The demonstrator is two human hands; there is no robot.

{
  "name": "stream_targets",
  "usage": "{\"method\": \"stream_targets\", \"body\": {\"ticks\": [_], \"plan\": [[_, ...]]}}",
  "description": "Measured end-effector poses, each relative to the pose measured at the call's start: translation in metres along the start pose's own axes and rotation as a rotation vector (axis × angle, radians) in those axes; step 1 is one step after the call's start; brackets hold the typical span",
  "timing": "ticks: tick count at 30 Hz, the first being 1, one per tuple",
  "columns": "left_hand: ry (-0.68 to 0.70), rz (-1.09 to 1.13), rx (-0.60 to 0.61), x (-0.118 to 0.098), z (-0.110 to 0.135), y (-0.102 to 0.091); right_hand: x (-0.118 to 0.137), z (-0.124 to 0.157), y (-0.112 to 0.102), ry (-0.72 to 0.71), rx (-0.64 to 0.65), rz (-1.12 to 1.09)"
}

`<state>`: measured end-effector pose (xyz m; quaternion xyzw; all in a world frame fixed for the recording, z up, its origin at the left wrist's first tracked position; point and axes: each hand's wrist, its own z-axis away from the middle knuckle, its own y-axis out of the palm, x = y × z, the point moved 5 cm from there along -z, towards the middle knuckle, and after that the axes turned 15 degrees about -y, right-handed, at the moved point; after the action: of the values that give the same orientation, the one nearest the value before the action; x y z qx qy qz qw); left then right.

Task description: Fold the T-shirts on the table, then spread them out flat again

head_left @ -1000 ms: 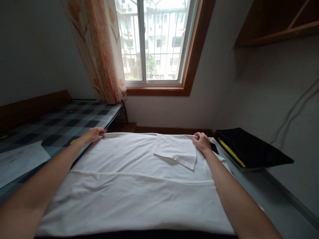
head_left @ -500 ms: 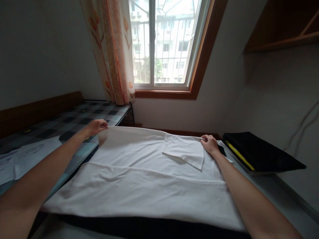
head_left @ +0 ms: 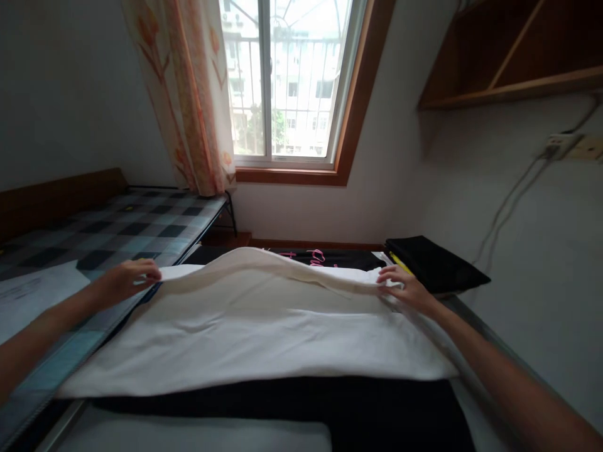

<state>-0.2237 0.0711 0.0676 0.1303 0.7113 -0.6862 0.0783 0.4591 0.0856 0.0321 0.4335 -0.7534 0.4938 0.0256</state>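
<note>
A white cloth garment (head_left: 245, 345) is spread across the surface before me, its far edge bulging upward in the middle. At its far left corner my left hand (head_left: 136, 275) pinches the edge between thumb and fingers. My right hand (head_left: 400, 285) grips the far right corner the same way. The patch pocket is mostly hidden under the sagging fabric. Beneath the garment lies a black cloth (head_left: 386, 402), which shows in front and again behind, where pink lettering (head_left: 316, 256) is visible.
To the left is a checked mattress (head_left: 155, 229) with paper sheets (head_left: 42, 295) on it. A black folder-like item (head_left: 433, 263) with a yellow strip rests at the right. Ahead stand a window (head_left: 287, 88) and a curtain (head_left: 188, 94); a wooden shelf (head_left: 518, 88) hangs upper right.
Both hands have lowered the far edge, which was taut and now sags and bulges. The pocket has gone mostly out of sight, and the black cloth's pink lettering has appeared behind. The view has turned right.
</note>
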Motion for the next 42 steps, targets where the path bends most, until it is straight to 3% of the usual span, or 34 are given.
{"method": "stream_targets", "body": {"ticks": [3,5,12,20,30,37,40,42], "plan": [[-0.012,-0.075,0.052,0.009,0.025,0.026,0.005,0.03,0.011,0.008,0.021,0.041],[-0.041,-0.093,0.015,0.013,0.034,0.031,0.007,0.036,0.012,0.001,-0.029,0.069],[-0.102,-0.052,-0.176,0.022,0.039,0.016,0.014,0.034,-0.011,-0.036,-0.209,0.181],[-0.147,-0.241,-0.185,0.014,0.059,0.035,0.02,0.066,0.001,-0.046,-0.162,0.357],[-0.234,-0.203,-0.319,-0.004,0.074,0.019,0.041,0.074,-0.005,-0.014,-0.176,0.64],[-0.154,-0.186,-0.056,0.005,0.076,0.031,0.024,0.074,0.001,0.013,0.043,0.414],[-0.17,-0.194,-0.114,-0.006,0.068,0.027,0.01,0.057,-0.008,0.117,-0.061,0.273],[-0.121,-0.159,-0.167,-0.029,0.058,0.03,-0.003,0.041,-0.013,0.238,-0.158,0.235]]}}
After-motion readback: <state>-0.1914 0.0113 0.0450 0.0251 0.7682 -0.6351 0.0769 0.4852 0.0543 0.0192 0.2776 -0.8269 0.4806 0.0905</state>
